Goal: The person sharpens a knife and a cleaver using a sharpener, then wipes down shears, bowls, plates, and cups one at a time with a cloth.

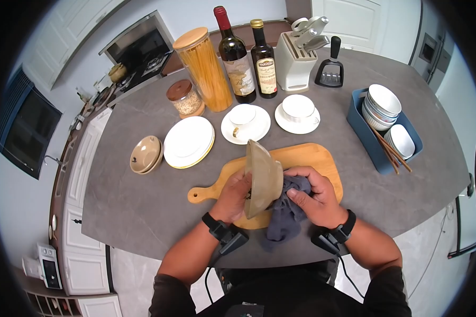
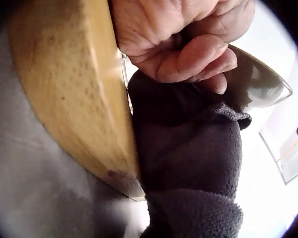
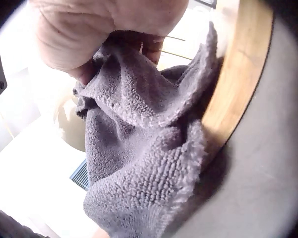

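Note:
A beige bowl [image 1: 264,182] is tipped on its side above the wooden cutting board [image 1: 317,158], its opening toward the left. My left hand [image 1: 235,195] grips it by the rim, thumb on the inner side. In my right hand [image 1: 320,201] a bunched grey-purple cloth [image 1: 285,219] is pinched, pressed up to the bowl's outer base. The cloth's loose end hangs over the board's near edge. In the left wrist view, curled fingers [image 2: 198,62] show beside the bowl [image 2: 258,79]. The right wrist view shows the terry cloth [image 3: 139,148] drooping below the palm.
Beige bowls [image 1: 145,154] and stacked white plates [image 1: 189,141] stand left. Two cups on saucers [image 1: 245,127] sit behind the board. Farther back are a pasta jar [image 1: 203,68], bottles [image 1: 238,63] and a knife block [image 1: 297,63]. A blue bin [image 1: 373,142] with bowls and chopsticks is right.

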Available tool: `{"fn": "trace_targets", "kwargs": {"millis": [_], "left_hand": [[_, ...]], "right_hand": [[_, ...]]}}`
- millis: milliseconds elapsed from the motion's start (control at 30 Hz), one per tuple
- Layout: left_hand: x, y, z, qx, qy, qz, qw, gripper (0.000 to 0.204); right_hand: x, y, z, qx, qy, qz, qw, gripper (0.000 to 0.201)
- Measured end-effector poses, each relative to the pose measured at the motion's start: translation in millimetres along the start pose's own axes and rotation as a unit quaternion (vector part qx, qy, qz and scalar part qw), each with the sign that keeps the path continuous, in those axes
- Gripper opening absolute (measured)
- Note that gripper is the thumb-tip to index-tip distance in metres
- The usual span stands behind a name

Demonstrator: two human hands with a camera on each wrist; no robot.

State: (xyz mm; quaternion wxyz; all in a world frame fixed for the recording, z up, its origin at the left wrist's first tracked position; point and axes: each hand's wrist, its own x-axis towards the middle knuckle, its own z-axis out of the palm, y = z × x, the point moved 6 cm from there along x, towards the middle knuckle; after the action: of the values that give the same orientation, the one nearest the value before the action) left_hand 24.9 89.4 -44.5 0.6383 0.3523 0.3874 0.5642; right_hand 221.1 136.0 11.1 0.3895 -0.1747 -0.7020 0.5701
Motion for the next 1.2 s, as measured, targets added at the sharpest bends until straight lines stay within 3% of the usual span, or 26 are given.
{"fn": "trace_targets", "kwargs": {"millis": [167,267,333,367,433,500,567,633,733,767,833,967,1200], "left_hand": [[1,-5,4,-0.01,0.008,0.008,1.0,0.045],[3,1,5,0.012,0.048,0.04,0.998,0.046],[2,4,8,-0.061,0.064,0.001,0.996,0.042],[4,1,6,-0.062,0.065,0.003,0.996,0.042],[9,-6,3,0.003,0.083,0.0,0.997,0.039],[6,-5,6,0.033,0.08,-0.02,0.996,0.038],[2,-6,7,0.065,0.08,-0.038,0.994,0.037],[3,-5,12,0.111,0.041,-0.006,0.993,0.036],[-3,0,17,0.179,-0.011,-0.048,0.983,0.036],[-4,3,17,0.18,-0.012,-0.047,0.983,0.036],[-6,4,25,0.212,-0.059,-0.048,0.974,0.038],[-1,-7,22,0.206,-0.074,0.003,0.976,0.04],[-3,-2,23,0.142,-0.057,0.037,0.987,0.04]], "right_hand": [[-6,10,3,0.054,0.008,0.019,0.998,0.033],[-9,7,0,0.065,0.072,-0.02,0.995,0.036],[-12,-17,1,-0.067,0.079,-0.181,0.978,0.04],[-9,-18,2,-0.067,0.077,-0.182,0.978,0.04],[-10,-33,10,-0.185,0.069,-0.296,0.935,0.047],[-9,-37,8,-0.233,0.075,-0.302,0.921,0.05],[-6,-39,0,-0.234,0.132,-0.298,0.916,0.05],[-7,-39,-3,-0.216,0.14,-0.285,0.923,0.043],[1,-20,-13,-0.085,0.158,-0.079,0.981,0.028],[4,-20,-15,-0.085,0.158,-0.08,0.98,0.028],[11,0,-15,0.058,0.093,0.033,0.993,0.028],[11,18,-11,0.102,0.007,0.073,0.992,0.029],[8,26,-2,0.15,-0.024,0.104,0.983,0.034]]}}
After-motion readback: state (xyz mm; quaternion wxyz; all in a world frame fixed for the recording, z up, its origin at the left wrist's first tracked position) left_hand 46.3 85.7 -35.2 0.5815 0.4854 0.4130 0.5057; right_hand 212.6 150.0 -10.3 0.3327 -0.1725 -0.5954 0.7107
